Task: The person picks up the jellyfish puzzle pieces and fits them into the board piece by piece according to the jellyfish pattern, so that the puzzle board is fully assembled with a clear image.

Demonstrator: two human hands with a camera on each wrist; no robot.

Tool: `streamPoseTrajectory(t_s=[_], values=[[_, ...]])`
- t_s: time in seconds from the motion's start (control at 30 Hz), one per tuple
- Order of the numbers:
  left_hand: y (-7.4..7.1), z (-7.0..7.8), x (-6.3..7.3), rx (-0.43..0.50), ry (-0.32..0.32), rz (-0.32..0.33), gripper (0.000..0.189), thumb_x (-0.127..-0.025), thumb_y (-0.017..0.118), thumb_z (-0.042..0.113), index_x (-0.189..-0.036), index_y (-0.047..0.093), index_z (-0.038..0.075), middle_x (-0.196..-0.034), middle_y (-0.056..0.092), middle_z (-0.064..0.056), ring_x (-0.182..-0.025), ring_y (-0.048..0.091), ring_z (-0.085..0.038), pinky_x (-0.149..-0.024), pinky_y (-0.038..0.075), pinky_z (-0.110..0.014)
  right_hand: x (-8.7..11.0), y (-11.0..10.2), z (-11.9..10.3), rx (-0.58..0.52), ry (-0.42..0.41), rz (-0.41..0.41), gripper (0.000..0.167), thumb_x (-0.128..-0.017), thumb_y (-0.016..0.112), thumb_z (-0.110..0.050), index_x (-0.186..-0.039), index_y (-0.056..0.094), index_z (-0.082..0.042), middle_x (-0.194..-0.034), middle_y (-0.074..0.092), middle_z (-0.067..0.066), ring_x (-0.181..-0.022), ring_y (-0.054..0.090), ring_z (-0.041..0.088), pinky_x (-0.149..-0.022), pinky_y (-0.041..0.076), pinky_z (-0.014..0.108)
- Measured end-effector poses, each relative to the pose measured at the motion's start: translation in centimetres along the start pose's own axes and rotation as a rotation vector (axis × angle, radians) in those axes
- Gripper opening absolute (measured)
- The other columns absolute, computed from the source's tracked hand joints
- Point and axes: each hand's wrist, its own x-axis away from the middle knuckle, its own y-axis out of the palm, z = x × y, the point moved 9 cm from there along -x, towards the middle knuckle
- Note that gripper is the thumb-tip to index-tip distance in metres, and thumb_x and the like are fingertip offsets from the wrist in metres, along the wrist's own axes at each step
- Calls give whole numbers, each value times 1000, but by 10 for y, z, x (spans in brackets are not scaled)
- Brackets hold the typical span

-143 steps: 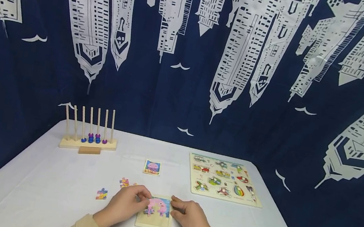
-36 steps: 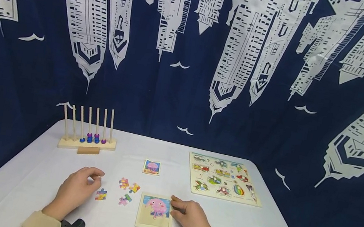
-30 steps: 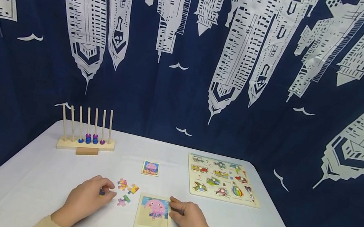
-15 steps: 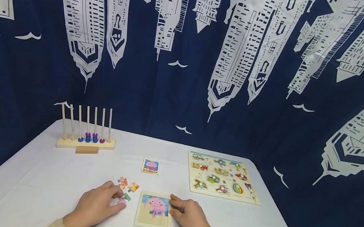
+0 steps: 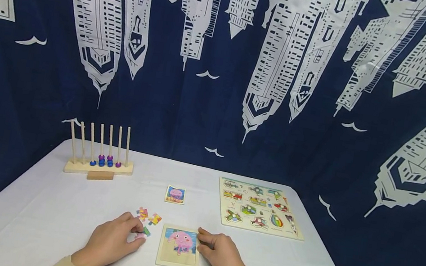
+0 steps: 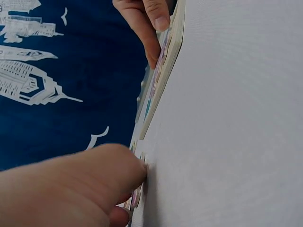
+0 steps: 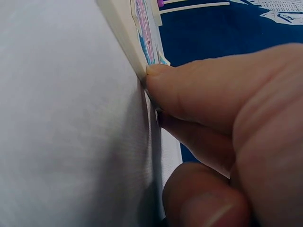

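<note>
Left hand [image 5: 111, 238] half curled over the pink-green piece [image 5: 147, 231], lower middle; can't tell if pinched. Right hand [image 5: 223, 253] relaxed, just touching the board's [image 5: 171, 258] right edge. Sloppy lift could knock the yellow piece [image 5: 155, 219] close by; hard push could skid the board.

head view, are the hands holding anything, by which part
The right hand touches the wooden puzzle tray at its right edge; the left hand is at a pink-green jigsaw piece. Whether either is gripped cannot be told.
</note>
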Motion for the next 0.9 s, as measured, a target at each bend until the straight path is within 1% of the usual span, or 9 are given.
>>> streamPoseTrajectory(t_s=[0.13,0.23,0.33,0.4,0.47,0.6,0.7,0.8,0.9], values=[[1,-1,1,1,-2,-15,20,-79,85,33,-83,65,33,-82,51,18,-59,41,0,-54,38,-24,0,0,-1,0,1,-2,35,-94,74,-21,-126,73,-8,-139,66,0,-131,61,29,-107,47,52],[2,-2,1,-7,-9,-26,22,-79,85,34,-84,64,34,-81,50,19,-60,41,1,-55,38,-24,0,0,-1,0,0,-1,35,-94,74,-22,-126,73,-8,-139,65,0,-131,61,29,-107,47,52],[3,-2,1,-11,-8,-43,24,-79,86,37,-95,68,31,-79,49,19,-59,41,0,-53,37,-24,0,0,-1,2,5,0,35,-94,74,-22,-126,73,-9,-139,66,0,-131,61,30,-107,47,52],[5,-1,1,-14,-3,-56,29,-79,86,39,-104,73,29,-78,48,19,-59,40,0,-52,36,-24,0,1,0,3,9,0,34,-94,74,-22,-126,74,-9,-139,66,0,-131,61,29,-107,47,52],[6,-1,2,-8,-4,-69,32,-80,86,40,-107,75,28,-76,47,19,-58,39,0,-52,35,-23,0,1,1,2,12,-3,34,-94,74,-22,-126,74,-9,-139,65,0,-131,61,29,-107,47,52],[5,-4,2,26,-27,-84,23,-80,87,41,-95,72,31,-77,46,18,-59,40,-1,-53,35,-24,0,2,0,4,7,-3,34,-94,74,-23,-127,73,-11,-139,65,-2,-131,61,28,-107,46,52],[5,-5,2,54,-50,-101,24,-80,87,42,-89,67,33,-80,47,16,-61,42,-3,-55,37,-25,0,1,-1,11,3,1,34,-95,73,-23,-127,73,-10,-139,65,-2,-131,61,27,-108,46,51],[7,-6,1,63,-64,-120,29,-79,87,44,-89,63,32,-85,50,13,-63,44,-5,-57,40,-28,1,1,0,17,6,1,35,-95,73,-23,-127,73,-10,-140,65,-2,-131,61,28,-107,47,51],[6,-5,1,76,-63,-108,32,-78,88,44,-88,59,33,-85,52,15,-64,45,-4,-57,40,-28,1,0,1,18,10,0,35,-95,73,-23,-127,73,-11,-140,65,-2,-131,61,28,-107,47,51]])
